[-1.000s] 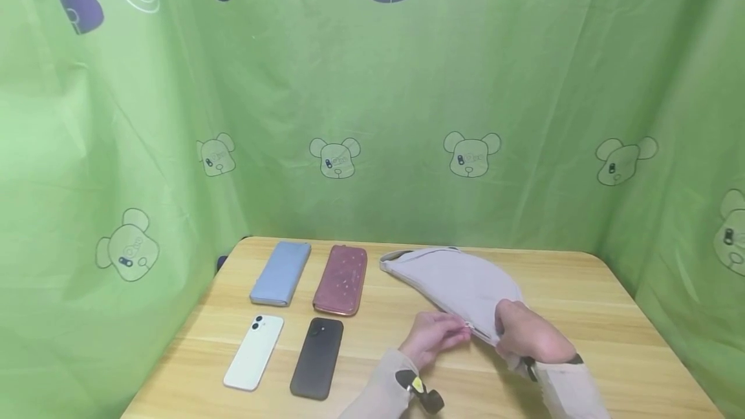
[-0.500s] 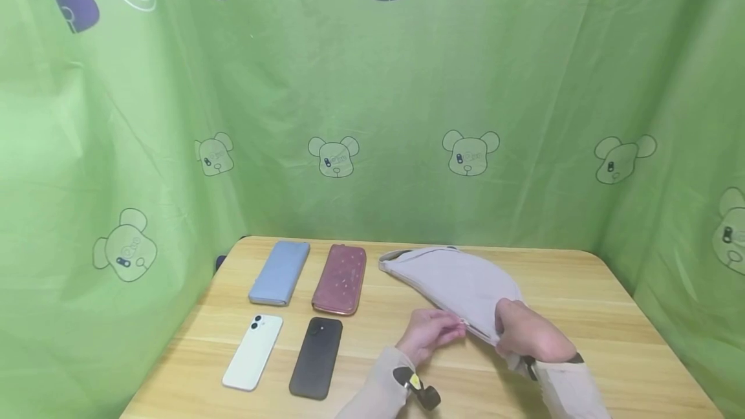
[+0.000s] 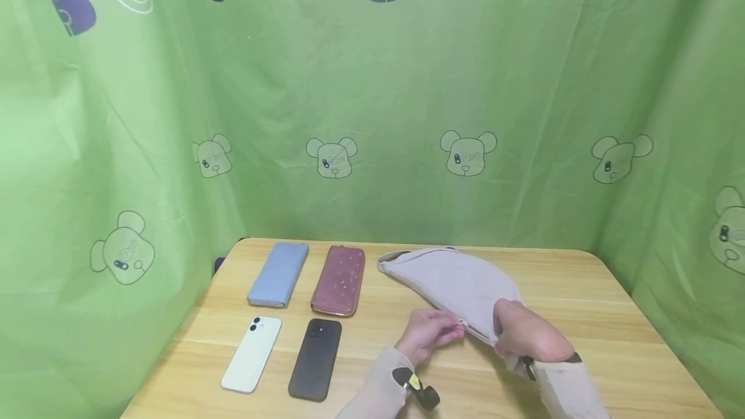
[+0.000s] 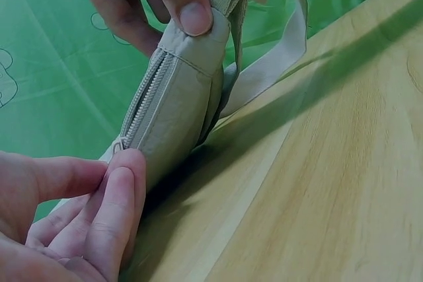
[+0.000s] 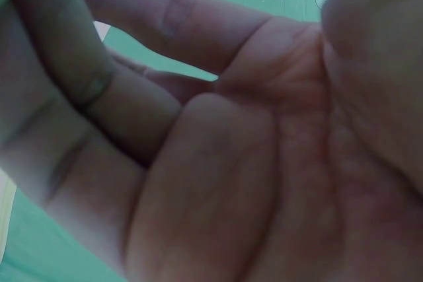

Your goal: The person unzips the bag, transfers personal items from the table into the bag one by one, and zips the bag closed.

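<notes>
Shifted slightly along the zip (image 4: 147, 102): left hand (image 3: 427, 335), pinching the pull tab (image 4: 118, 145) of a pale bag (image 3: 460, 280) right of the burgundy wallet (image 3: 339, 282), right hand (image 3: 532, 333) clamped on the bag's near end; step, apparently unzipping; next, presumably, a steady pull, end held taut.

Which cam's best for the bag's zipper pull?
Left wrist. It's close enough to show the zipper pull pinched by the left hand, with zipper teeth running up from it. Head shows the pull only as a small pale spot by that hand. Right wrist doesn't show it: the right hand fills most of the frame.
</notes>
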Demonstrator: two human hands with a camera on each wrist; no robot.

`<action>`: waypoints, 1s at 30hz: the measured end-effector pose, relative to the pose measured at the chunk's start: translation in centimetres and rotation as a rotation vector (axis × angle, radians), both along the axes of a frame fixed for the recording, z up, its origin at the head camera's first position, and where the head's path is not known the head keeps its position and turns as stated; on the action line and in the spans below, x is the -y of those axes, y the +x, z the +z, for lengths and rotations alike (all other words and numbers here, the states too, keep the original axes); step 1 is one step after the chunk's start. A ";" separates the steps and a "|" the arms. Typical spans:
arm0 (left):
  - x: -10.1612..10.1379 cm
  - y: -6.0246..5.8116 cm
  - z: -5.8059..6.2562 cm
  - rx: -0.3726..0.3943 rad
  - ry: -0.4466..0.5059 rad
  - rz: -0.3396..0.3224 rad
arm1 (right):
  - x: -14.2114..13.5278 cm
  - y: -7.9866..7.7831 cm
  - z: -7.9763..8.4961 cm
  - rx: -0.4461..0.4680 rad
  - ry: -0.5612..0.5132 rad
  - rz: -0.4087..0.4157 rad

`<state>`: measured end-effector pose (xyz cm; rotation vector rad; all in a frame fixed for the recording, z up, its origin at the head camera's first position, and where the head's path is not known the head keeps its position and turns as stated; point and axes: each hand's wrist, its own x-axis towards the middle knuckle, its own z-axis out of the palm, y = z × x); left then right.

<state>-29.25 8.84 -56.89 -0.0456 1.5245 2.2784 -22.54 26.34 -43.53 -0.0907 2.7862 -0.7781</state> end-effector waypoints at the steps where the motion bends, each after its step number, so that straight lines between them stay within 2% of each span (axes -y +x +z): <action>1: 0.0 0.0 0.0 -0.001 0.000 -0.001 | 0.0 0.0 0.0 -0.001 0.001 -0.001; 30: 0.5 0.0 0.5 0.005 -0.021 -0.011 | 0.1 0.1 0.3 -0.006 0.039 0.026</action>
